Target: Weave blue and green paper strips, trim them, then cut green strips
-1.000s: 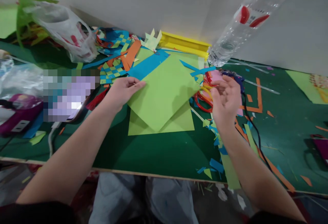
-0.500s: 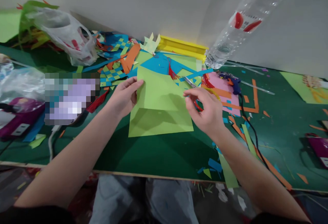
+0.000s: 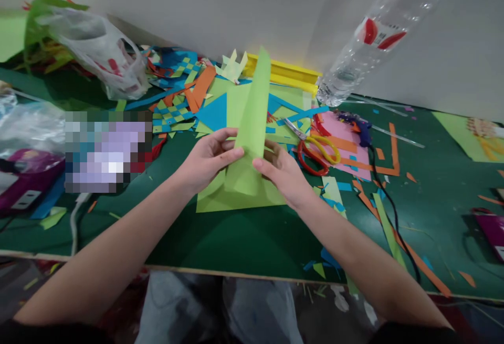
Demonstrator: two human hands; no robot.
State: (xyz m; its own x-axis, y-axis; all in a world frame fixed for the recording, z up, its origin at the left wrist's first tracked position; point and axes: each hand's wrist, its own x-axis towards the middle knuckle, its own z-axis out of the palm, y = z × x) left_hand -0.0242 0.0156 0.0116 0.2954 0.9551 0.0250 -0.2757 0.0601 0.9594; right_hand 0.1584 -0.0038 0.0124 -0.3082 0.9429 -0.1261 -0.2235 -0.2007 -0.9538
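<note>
One curled lime-green sheet (image 3: pixel 251 128) is at the middle of the head view, held over a flat green sheet (image 3: pixel 212 201) on the table (image 3: pixel 244 244). The left hand (image 3: pixel 208 159) pinches it, thumb in front and fingers behind; the right hand (image 3: pixel 285 173) pinches its other side likewise, fingers partly hidden. Scissors (image 3: pixel 305 136) lie just beyond the right hand.
</note>
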